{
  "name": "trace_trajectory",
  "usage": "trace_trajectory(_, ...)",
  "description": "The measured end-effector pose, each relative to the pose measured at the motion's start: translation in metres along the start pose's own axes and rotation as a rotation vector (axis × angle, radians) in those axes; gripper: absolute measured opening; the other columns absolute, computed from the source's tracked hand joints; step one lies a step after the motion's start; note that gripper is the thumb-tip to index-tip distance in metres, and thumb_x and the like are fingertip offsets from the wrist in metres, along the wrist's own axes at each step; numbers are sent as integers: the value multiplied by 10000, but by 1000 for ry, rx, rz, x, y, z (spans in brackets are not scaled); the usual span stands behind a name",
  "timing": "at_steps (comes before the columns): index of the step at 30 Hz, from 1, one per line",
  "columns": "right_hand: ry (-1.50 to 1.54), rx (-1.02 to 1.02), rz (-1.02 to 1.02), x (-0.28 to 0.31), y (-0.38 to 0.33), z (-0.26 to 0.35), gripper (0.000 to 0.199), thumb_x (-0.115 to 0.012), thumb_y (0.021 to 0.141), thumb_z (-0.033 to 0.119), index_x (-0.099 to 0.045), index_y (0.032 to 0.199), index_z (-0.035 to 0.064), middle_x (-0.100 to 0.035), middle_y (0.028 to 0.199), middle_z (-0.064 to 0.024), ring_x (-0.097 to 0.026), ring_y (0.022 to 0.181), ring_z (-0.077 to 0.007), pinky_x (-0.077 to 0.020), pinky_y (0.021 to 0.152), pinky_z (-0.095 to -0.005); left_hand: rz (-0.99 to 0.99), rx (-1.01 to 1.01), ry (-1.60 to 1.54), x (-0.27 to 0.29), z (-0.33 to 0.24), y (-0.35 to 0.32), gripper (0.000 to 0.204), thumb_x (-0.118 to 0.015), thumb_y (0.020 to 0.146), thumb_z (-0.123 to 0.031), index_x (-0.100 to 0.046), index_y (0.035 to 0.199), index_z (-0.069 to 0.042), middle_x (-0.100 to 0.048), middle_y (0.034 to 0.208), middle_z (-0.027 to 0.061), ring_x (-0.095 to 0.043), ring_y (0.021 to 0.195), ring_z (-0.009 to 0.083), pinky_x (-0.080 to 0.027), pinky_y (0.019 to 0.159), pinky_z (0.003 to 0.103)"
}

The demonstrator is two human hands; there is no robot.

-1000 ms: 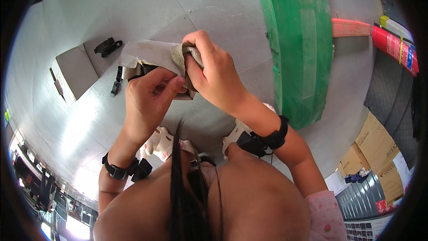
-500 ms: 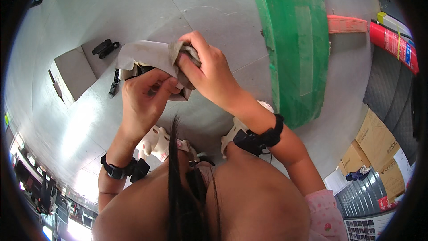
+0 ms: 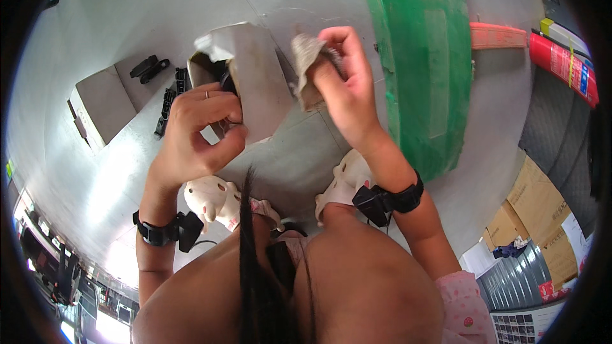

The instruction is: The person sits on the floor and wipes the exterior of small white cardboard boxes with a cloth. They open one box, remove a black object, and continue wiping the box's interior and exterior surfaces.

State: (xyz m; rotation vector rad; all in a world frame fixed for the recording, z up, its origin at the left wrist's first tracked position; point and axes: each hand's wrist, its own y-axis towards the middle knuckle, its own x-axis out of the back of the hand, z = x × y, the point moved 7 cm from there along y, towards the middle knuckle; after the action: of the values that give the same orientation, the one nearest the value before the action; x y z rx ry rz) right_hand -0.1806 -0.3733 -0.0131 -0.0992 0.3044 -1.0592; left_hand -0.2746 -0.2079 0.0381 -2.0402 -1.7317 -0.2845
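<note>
My left hand [image 3: 194,134] pinches the near edge of an open white cardboard box [image 3: 260,86], its flaps raised. The box is tilted above the grey floor, and a dark object [image 3: 226,79] shows in its opening; its kind I cannot make out. To the right of the box, apart from it, my right hand [image 3: 349,89] grips a crumpled grey-brown cloth [image 3: 308,75] between thumb and fingers. The cloth's edges are slightly blurred. Both wrists carry black straps with small black units.
At left lies another white box [image 3: 105,105], with small black parts [image 3: 150,69] and a black jointed strip [image 3: 167,111] beside it. A long green panel [image 3: 424,70] runs along the right. Beyond it are a red fire extinguisher [image 3: 561,67] and brown cartons [image 3: 532,200].
My right hand has pulled the cloth off the box to the right. The box has turned so that its broad side shows, and my left hand still grips its edge.
</note>
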Motion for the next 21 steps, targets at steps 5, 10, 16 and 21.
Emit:
trace_trajectory(5, -254, 210, 172, -26, -10, 8, 236, -671, 792, 31, -549, 993, 59, -575, 914, -86, -591, 834, -229, -483, 734, -330, -41, 133, 29, -6, -6, 0, 158, -690, 751, -41, -560, 831, -2, -616, 724, 80, -629, 685, 215, -506, 627, 311)
trace_trajectory(10, -482, 485, 225, -42, -33, 12, 381, -759, 709, 67, -536, 1016, 103, -525, 933, -96, -557, 846, -329, -474, 719, -429, -128, 240, -95, -17, 2, -6, 433, -652, 782, 36, -487, 1182, 19, -644, 797, 128, -633, 645, 252, -504, 609, 303)
trace_trajectory(16, -507, 336, 28, -49, -16, 7, 380, -753, 767, 97, -500, 1050, 79, -520, 947, -132, -574, 832, -362, -469, 716, -449, -107, 151, -143, -20, 1, -1, 461, -653, 805, 42, -479, 1231, 24, -641, 758, 143, -641, 627, 259, -487, 571, 315)
trace_trajectory(21, -375, 192, -126, -45, 4, -1, 318, -653, 915, 176, -434, 1083, 18, -623, 897, -174, -646, 776, -386, -496, 669, -467, -44, 260, -248, -22, 9, 1, 413, -650, 829, 35, -474, 1202, 25, -661, 786, 130, -663, 673, 205, -495, 583, 297)
